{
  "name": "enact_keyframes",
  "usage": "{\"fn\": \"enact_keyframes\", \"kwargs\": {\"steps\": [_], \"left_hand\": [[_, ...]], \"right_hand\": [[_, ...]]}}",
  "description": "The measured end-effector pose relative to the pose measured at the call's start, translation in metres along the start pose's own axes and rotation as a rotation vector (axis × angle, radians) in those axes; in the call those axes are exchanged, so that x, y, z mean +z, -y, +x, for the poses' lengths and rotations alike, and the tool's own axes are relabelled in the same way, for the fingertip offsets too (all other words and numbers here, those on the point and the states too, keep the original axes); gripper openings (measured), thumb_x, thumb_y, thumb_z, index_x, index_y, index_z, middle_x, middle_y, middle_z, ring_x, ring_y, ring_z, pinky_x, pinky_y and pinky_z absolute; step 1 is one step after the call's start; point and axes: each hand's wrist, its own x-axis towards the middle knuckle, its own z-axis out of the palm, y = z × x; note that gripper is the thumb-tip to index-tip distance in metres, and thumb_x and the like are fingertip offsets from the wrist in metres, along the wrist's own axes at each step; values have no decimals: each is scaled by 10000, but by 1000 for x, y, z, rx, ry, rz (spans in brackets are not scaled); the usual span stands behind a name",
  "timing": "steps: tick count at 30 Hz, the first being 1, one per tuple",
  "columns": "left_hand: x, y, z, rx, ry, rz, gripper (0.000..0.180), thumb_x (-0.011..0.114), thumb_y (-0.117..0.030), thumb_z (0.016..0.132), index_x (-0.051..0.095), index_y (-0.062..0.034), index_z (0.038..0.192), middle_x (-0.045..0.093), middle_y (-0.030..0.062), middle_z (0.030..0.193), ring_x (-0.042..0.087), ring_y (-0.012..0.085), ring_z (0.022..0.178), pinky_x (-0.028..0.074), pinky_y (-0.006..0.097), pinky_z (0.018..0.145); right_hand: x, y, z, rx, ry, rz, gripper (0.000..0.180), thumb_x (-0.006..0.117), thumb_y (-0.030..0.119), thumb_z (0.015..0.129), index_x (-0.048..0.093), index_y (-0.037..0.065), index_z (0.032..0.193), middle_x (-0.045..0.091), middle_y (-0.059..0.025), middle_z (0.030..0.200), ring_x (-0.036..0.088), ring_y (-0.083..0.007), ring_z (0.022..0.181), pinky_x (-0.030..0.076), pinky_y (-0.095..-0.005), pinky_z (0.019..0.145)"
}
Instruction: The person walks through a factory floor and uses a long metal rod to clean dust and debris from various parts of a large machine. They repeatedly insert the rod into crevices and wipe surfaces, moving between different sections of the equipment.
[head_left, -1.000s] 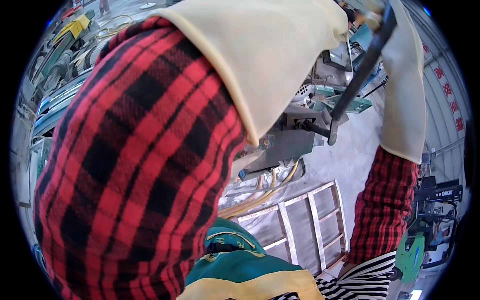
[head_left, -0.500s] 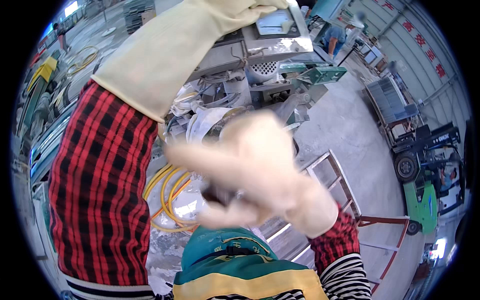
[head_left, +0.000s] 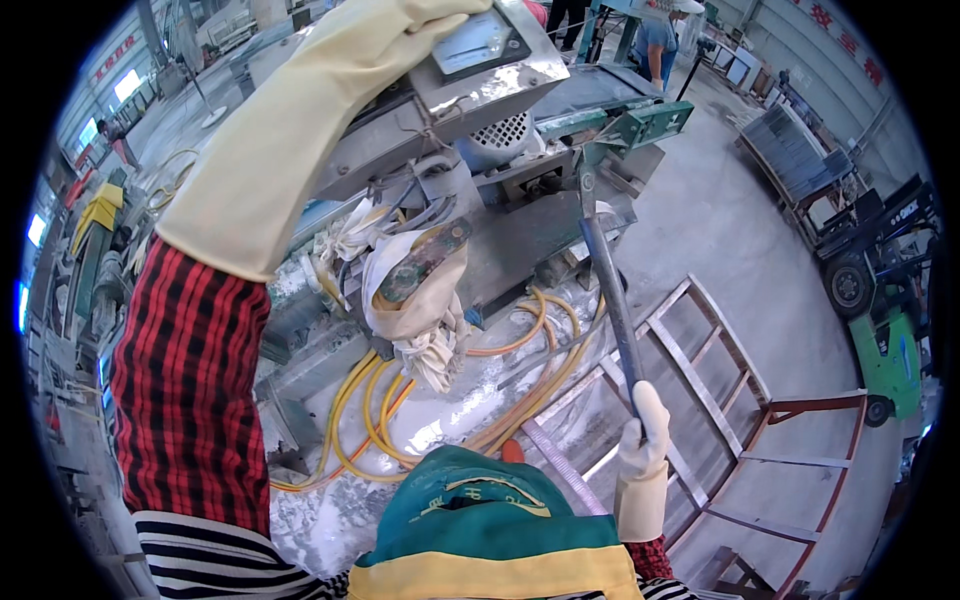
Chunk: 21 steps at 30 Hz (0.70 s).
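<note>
Metal lever is slanting right of center, right hand clamping its lower end; left hand, grip unclear, is touching control box.

Both the left hand at top and the right hand at lower right wear cream gloves with long flared cuffs. Red-and-black plaid oversleeves cover parts of a black-and-white striped shirt; at bottom centre, a teal apron has a yellow band and yellowish lettering.
</note>
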Motion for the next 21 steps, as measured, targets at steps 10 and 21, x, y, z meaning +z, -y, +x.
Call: {"fn": "enact_keyframes", "kwargs": {"steps": [10, 21], "left_hand": [[4, 2, -1, 8, 27, 30, 304, 540, -136, 972, 640, -60, 1249, 602, 116, 1333, 527, 310, 1256, 409, 380, 1098], [-32, -34, 23, -473, 381, -59, 309, 477, -281, 1022, 680, -155, 1217, 647, 105, 1281, 622, 306, 1136, 484, 403, 1020]], "right_hand": [[-14, -134, 113, 558, -482, 905, 676, 629, 209, 989, 274, 82, 1551, 629, -39, 914, 614, -116, 733, 555, -197, 687], [9, -153, 496, 646, -448, 1016, 137, 681, 96, 939, 610, -19, 965, 632, -79, 837, 605, -128, 614, 547, -218, 564]]}}
